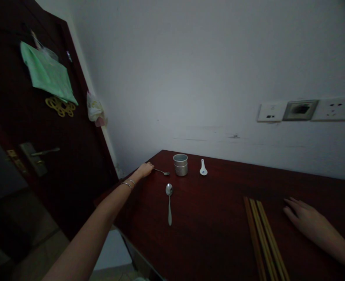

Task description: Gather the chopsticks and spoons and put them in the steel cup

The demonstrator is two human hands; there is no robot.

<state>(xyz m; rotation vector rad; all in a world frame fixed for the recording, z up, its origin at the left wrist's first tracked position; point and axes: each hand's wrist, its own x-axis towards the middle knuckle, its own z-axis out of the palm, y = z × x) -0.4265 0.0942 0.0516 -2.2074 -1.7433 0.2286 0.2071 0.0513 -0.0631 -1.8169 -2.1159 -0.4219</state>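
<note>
My left hand (144, 170) reaches far out to the table's back left corner, its fingers pinched on the handle of a small metal spoon (162, 171) that lies on the wood. Just right of that spoon stands a small metal cup (180, 164), upright. A white ceramic spoon (203, 168) lies right of the cup. A larger metal spoon (169, 203) lies nearer me, bowl pointing away. My right hand (305, 217) rests flat on the table at the right, fingers stretched out, holding nothing, beside several wooden chopsticks (262, 238).
The dark red wooden table (219, 218) stands against a white wall with sockets (302, 110). A dark door (29, 156) with a lever handle stands at the left, a green cloth (48, 74) hanging on it. The table's left edge drops to the floor.
</note>
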